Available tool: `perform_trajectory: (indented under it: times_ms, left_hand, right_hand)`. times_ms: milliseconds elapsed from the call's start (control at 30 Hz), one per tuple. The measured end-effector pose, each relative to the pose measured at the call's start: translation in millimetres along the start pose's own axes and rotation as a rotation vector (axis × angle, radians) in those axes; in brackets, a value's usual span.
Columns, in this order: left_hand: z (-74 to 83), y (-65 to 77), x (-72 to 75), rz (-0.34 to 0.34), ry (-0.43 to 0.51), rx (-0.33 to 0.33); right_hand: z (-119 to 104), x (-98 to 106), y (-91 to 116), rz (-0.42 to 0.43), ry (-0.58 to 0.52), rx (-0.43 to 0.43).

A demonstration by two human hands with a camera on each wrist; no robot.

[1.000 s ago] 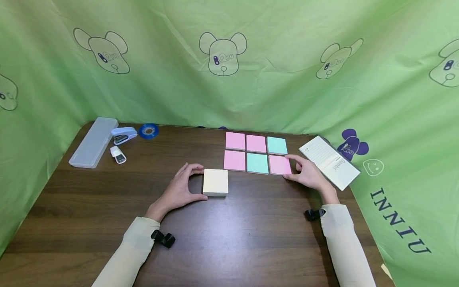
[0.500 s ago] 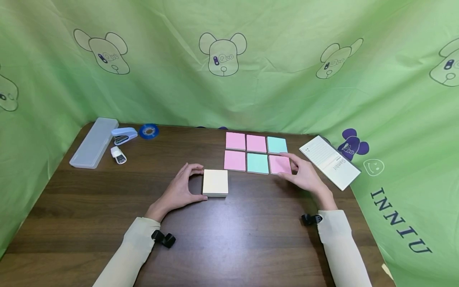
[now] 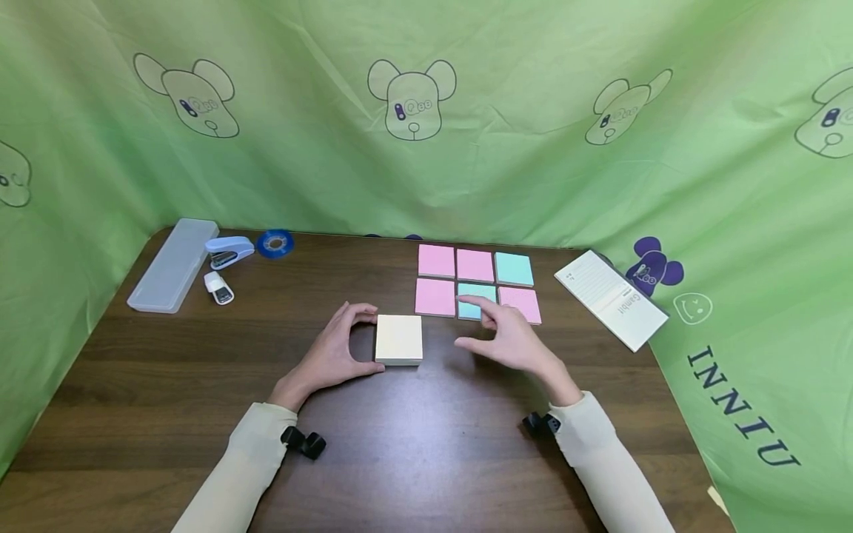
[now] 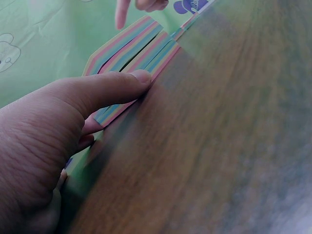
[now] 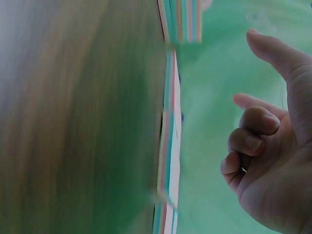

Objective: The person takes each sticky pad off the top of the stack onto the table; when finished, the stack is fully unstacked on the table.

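A thick stack of sticky notes with a cream top lies mid-table; its layered pink, blue and yellow edges show in the left wrist view. My left hand holds its left side, thumb on the near edge and fingers at the far corner. To its right, my right hand hovers with nothing in it, thumb and index finger spread toward the stack, the other fingers loosely curled. Behind that hand are two rows of square sticky-note pads, pink and turquoise. Its index finger overlaps the front turquoise pad, left of a pink pad.
At the back left are a translucent pencil case, a blue stapler, a blue tape roll and a small white item. An open notebook lies at the right edge. Green cloth hangs behind the table.
My right hand has let go of the front right pink pad and moved left toward the cream-topped stack. My left hand stays on that stack.
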State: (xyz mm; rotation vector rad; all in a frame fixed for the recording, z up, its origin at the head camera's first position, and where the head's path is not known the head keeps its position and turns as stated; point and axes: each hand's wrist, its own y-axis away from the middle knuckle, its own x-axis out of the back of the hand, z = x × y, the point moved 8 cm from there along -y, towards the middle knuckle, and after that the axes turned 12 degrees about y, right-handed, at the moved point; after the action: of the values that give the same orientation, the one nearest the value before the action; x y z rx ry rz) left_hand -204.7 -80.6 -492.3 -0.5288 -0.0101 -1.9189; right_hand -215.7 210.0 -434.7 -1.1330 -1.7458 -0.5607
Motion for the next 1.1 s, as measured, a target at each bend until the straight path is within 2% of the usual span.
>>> perform_trajectory:
  times_ms: [200, 500, 667, 1100]
  left_hand:
    - [1.0, -0.1, -0.3, -0.003, -0.007, -0.001]
    - [1.2, 0.2, 0.4, -0.005, -0.014, -0.017]
    - [1.1, 0.0, -0.2, -0.008, -0.019, -0.017]
    - [0.7, -0.9, -0.9, -0.007, -0.027, -0.003]
  right_hand:
    - [-29, -23, -10, -0.059, 0.039, 0.031]
    - [-57, -50, -28, -0.150, 0.137, 0.056]
    - [-62, -58, -32, -0.160, 0.175, 0.058]
    - [-63, -57, -33, -0.162, 0.152, 0.023]
